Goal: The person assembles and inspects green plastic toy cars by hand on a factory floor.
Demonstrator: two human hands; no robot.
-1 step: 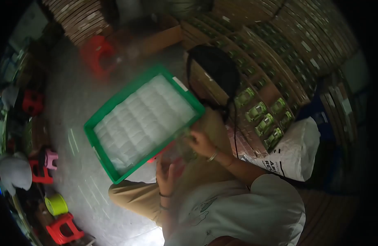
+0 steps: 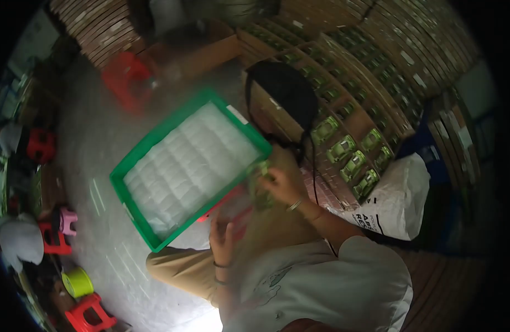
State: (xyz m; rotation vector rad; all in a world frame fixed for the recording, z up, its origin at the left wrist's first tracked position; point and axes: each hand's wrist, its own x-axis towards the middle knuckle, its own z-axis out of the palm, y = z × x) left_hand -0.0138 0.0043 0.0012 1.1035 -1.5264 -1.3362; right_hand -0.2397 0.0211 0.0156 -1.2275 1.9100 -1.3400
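Observation:
My right hand (image 2: 284,185) is closed, fingertips pinched around a blurred green piece (image 2: 259,176), at the near right edge of a green tray (image 2: 134,207). It resembles the green toy cars nearby, though its exact shape is smeared. My left hand (image 2: 222,242) is below the tray, fingers curled and thumb up, against thin clear plastic (image 2: 230,212) that seems to be in its grip. White soft wrapped bundles (image 2: 186,160) in rows fill the tray. Part of a red stool (image 2: 245,217) shows beneath the plastic, between my hands.
Cardboard boxes with green toy cars (image 2: 353,164) stand to the right, beside a black bag (image 2: 282,91) and a white sack (image 2: 401,199). Red stools (image 2: 125,80) and a yellow-green tub (image 2: 78,282) are on the floor. A person in a grey top (image 2: 20,238) is at far left.
My right hand has shifted slightly right, and the green piece at its fingertips shows more plainly. The left hand stays nearly in place. The whole view has moved a little.

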